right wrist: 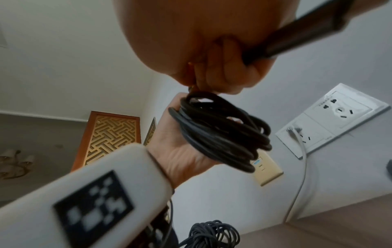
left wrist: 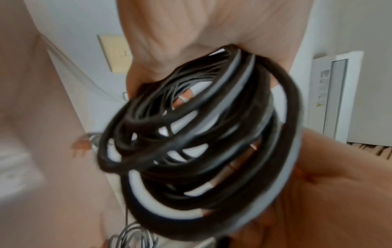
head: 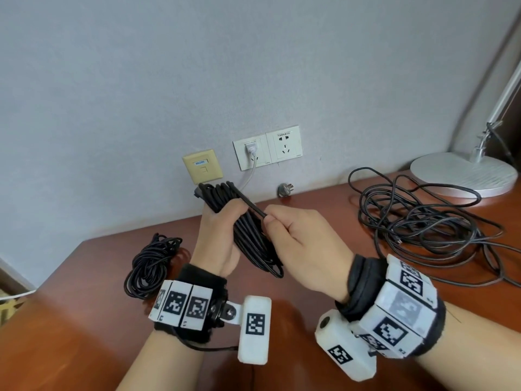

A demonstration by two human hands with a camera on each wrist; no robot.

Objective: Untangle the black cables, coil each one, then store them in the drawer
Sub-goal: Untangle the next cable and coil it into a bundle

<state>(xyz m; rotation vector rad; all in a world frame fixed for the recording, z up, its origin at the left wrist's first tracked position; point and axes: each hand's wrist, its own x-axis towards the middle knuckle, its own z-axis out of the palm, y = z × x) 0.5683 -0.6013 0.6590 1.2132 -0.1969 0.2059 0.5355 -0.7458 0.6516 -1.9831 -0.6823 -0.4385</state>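
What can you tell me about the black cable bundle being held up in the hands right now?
The black cable bundle is a thin, round, rubbery-looking cord wound into a long oval coil of many loops. It is held up above the reddish-brown desk, clear of it. The left hand grips the coil through its middle, while the right hand pinches the loose end drawn across the top loops.
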